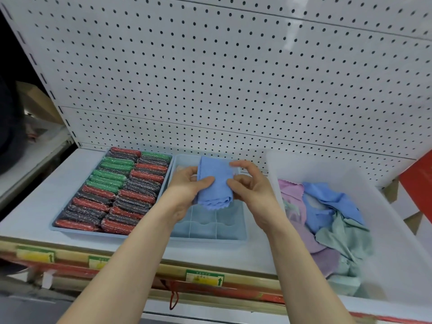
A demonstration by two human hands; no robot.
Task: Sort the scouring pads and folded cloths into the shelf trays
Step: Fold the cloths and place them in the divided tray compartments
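Observation:
A folded blue cloth (214,183) is held between my left hand (187,190) and my right hand (251,188), above a pale blue divided tray (208,226) in the middle of the shelf. Both hands pinch the cloth's sides; its scalloped edge hangs down. To the left a blue tray (70,228) is packed with rows of red, green and dark scouring pads (117,190). Something pale lies at the back of the divided tray, partly hidden by my left hand.
A large clear bin (397,230) on the right holds several loose cloths (327,220) in blue, pink, purple and green. White pegboard (233,78) rises behind the shelf. Price labels (204,278) line the shelf's front edge. A red panel (418,181) stands at far right.

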